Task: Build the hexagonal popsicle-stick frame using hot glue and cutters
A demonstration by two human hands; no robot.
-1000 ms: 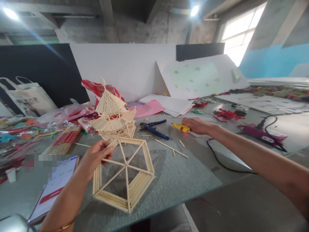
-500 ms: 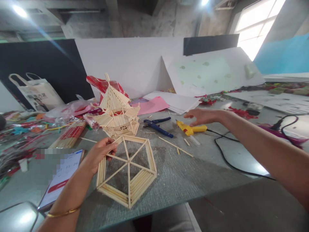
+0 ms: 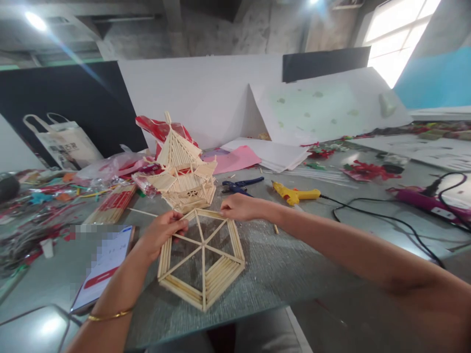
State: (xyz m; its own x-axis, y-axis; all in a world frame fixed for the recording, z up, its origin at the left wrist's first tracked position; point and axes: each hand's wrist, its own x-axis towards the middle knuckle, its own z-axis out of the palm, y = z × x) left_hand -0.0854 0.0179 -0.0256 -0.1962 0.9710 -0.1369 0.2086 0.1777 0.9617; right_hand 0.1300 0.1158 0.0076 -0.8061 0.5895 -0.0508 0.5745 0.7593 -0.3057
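Observation:
A hexagonal frame of thin wooden sticks [image 3: 203,255], with spokes meeting at its centre, lies low over the table's front part. My left hand [image 3: 167,230] is closed on its upper left corner, the thumb on top. At the upper right corner is my right hand [image 3: 239,207], fingers pinched together on the frame's edge; the fingertips are partly hidden. One section at the frame's lower right is packed with several parallel sticks. Just behind stands a small stick-built pagoda [image 3: 180,169] with a pointed roof.
Blue pliers [image 3: 243,184] and a yellow glue gun [image 3: 296,193] with a black cord lie behind my right arm. A phone [image 3: 105,272] is beside my left forearm, near a bundle of sticks [image 3: 110,206]. A purple tool [image 3: 429,202] lies right; pink paper [image 3: 239,161] is behind.
My right hand has moved left from above the glue gun to the frame's upper right corner, and its fingers have closed. My left hand keeps hold of the frame; the view has shifted slightly.

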